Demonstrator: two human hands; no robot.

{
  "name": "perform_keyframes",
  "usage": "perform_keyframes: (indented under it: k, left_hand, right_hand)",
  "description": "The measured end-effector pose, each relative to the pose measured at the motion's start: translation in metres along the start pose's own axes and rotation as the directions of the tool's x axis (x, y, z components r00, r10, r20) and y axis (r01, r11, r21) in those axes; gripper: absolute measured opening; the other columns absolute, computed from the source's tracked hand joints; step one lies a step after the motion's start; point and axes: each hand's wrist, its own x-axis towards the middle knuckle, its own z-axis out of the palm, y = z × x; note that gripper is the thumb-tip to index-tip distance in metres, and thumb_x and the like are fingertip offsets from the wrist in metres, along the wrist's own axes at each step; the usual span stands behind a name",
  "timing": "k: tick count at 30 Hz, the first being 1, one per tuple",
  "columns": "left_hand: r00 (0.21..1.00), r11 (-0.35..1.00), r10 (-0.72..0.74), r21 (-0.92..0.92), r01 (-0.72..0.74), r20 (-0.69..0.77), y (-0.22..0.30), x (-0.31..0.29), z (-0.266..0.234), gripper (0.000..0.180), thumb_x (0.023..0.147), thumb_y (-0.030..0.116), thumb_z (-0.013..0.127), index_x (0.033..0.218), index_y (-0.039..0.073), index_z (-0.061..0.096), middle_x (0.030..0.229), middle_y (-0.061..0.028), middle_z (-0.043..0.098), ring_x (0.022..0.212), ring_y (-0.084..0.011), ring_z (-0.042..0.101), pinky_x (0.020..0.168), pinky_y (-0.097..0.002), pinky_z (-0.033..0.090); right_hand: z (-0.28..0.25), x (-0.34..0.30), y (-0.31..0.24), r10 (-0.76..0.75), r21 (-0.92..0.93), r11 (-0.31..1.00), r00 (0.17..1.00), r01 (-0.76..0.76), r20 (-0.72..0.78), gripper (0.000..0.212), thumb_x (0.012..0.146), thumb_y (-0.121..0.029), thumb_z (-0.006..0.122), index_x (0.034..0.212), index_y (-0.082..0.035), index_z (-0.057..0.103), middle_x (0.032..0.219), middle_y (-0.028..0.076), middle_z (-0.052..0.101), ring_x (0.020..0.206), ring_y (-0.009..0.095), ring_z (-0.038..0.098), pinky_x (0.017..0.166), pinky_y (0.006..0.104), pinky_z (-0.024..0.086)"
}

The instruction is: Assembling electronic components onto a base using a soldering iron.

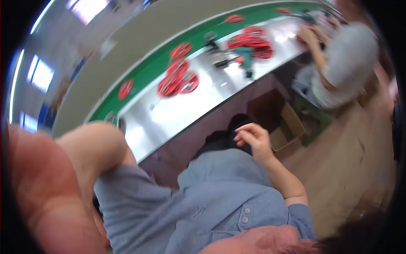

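Note:
My right hand (255,139) hangs in front of my lap, its fingers loosely bent and somewhat apart, with nothing visible in it. Close to the camera, my raised left hand (50,182) fills the left edge of the head view, large and blurred; its fingers cannot be made out. Neither hand touches the workbench. On the shiny metal bench lies a pile of red round parts (179,80) with pale and dark centres. Farther right is a second pile of red round parts (253,40), with a green-and-black handheld tool (245,59) beside it.
A green strip (144,70) runs along the bench's far side, carrying single red discs (126,89). A dark device (211,42) stands mid-bench. Below the bench is an open cardboard box (292,127). At the right, a co-worker (347,63) in grey reaches over the bench.

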Motion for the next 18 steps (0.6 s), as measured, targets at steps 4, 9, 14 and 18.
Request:
perform_keyframes:
  k: [4,9,14,18]
  left_hand:
    - [0.989,0.944,-0.044,0.319,0.088,-0.143,0.054,0.005,0.017,0.052,0.088,0.037,0.039,0.119,-0.004,0.042,0.114,-0.0245,0.049,0.094,-0.0391,0.054,0.069,-0.0378,0.050]
    - [0.982,0.876,0.047,0.480,0.046,-0.181,0.118,0.009,-0.011,0.052,0.088,0.037,0.039,0.119,-0.004,0.042,0.114,-0.0240,0.049,0.094,-0.0390,0.055,0.068,-0.0371,0.050]
    - [0.979,0.846,0.080,0.533,0.032,-0.187,0.076,-0.006,0.006,0.051,0.088,0.037,0.039,0.119,-0.004,0.042,0.114,-0.0236,0.050,0.094,-0.0389,0.055,0.067,-0.0364,0.051]
    - [0.980,0.842,0.086,0.539,0.026,-0.182,0.046,0.004,-0.008,0.051,0.088,0.037,0.039,0.119,-0.004,0.043,0.113,-0.0233,0.050,0.094,-0.0388,0.055,0.066,-0.0358,0.051]
  right_hand:
    - [-0.004,0.029,0.015,0.092,-0.062,0.995,0.985,-0.083,0.144,0.013,0.084,-0.007,0.052,0.092,0.000,0.058,0.076,0.008,0.061,0.063,0.010,0.055,0.060,0.0213,0.045]
    - [0.007,0.072,0.025,0.177,-0.143,0.979,0.950,-0.143,0.257,0.013,0.083,-0.008,0.053,0.092,0.001,0.059,0.075,0.008,0.061,0.063,0.010,0.056,0.060,0.0205,0.045]
    - [0.008,0.115,0.022,0.122,-0.259,0.964,0.970,-0.066,0.209,0.013,0.085,-0.009,0.053,0.093,0.000,0.057,0.075,0.007,0.061,0.061,0.008,0.056,0.058,0.0189,0.045]
    - [-0.017,0.155,0.013,-0.174,-0.472,0.861,0.982,0.190,0.078,0.010,0.084,-0.004,0.053,0.092,0.000,0.059,0.081,0.005,0.060,0.067,0.008,0.056,0.062,0.0190,0.045]
